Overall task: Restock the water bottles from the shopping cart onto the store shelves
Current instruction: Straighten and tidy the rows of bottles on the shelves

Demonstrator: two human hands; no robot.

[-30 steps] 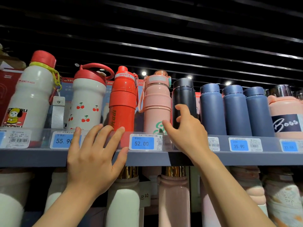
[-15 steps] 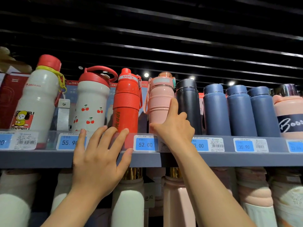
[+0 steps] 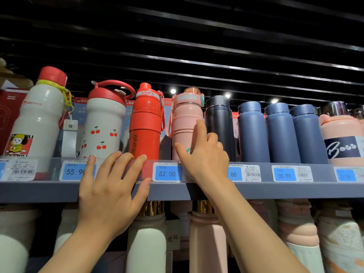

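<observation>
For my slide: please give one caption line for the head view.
Right hand touches pink bottle; left hand rests open on the shelf edge.

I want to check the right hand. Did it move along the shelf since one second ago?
Yes. The right hand went left: before it touched the black bottle, now its index finger rests on the pink bottle beside it.

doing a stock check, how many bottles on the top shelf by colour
White with red cap: 2
Red: 1
Pink: 2
Black: 1
Dark blue: 3
Total: 9 in the front row; any behind are hidden.
</observation>
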